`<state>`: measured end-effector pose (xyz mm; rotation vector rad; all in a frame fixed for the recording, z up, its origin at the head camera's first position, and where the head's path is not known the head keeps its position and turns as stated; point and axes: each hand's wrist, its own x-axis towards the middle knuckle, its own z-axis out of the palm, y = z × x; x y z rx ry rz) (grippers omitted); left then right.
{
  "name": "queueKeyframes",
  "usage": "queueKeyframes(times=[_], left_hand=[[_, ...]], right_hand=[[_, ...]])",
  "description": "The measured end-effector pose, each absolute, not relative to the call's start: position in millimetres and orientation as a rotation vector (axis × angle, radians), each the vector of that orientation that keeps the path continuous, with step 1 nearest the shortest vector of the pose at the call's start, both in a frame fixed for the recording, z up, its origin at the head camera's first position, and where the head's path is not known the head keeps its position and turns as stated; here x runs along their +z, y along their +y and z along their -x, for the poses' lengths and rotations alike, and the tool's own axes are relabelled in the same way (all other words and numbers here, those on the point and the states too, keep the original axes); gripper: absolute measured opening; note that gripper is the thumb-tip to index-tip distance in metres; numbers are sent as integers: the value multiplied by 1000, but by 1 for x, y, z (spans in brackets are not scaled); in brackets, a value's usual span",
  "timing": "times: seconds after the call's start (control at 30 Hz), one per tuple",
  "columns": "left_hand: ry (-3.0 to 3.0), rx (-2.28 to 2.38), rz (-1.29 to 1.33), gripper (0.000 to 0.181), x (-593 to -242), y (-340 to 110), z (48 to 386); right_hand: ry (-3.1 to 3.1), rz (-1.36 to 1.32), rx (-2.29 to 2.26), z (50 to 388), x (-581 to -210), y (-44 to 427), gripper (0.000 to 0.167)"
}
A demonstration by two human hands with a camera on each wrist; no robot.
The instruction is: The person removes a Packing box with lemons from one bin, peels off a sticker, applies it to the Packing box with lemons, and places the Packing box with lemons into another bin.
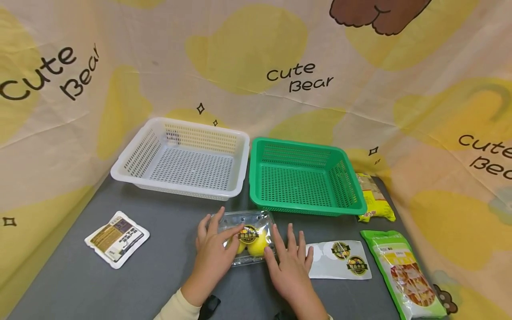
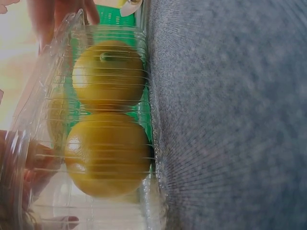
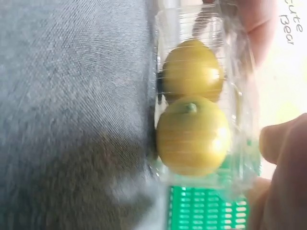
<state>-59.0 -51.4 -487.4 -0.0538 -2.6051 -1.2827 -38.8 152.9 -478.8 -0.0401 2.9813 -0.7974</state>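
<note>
clear box (image 2: 110, 211), 2 yellow fruits (image 2: 108, 153) inside

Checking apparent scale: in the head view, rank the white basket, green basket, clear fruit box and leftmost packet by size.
1. White basket and green basket, too alike to rank
2. Clear fruit box
3. Leftmost packet

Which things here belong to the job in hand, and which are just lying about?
In use, likely:
left hand
right hand
clear box
fruit
box label
label sheet

Apparently just lying about:
white basket
green basket
white packet
green bag
yellow bag
</note>
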Motion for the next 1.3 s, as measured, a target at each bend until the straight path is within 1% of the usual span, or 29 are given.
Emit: queueKeyframes(times=[0.13, 0.23, 0.4, 0.53, 0.63, 0.73, 0.97, 1.2, 1.3], left_hand=[[-2596, -1291, 68, 30, -487, -49, 59], [-2570, -1273, 69, 31, -487, -49, 60], [-2556, -1256, 62, 32, -485, -50, 60], [-2576, -1265, 68, 32, -484, -51, 60], [-2581, -1265, 72, 31, -483, -51, 59], [-2579, -1267, 67, 31, -482, -50, 59], [-2583, -1266, 53, 30, -484, -50, 59], [-2610, -1274, 43, 29, -486, -51, 60], [-2610, -1268, 50, 28, -486, -50, 60]], right_hand=[[2988, 36, -762, 34, -471, 165, 63], [3042, 52, -760, 40, -458, 177, 65], [3143, 43, -748, 64, -426, 204, 69], [3165, -50, -714, 83, -405, 233, 73], [3173, -120, -725, 97, -397, 256, 75], [3179, -182, -734, 113, -397, 276, 76], [3124, -327, -696, 154, -413, 307, 81], [3148, -264, -577, 199, -413, 330, 86], [3107, -280, -571, 214, -414, 337, 89]])
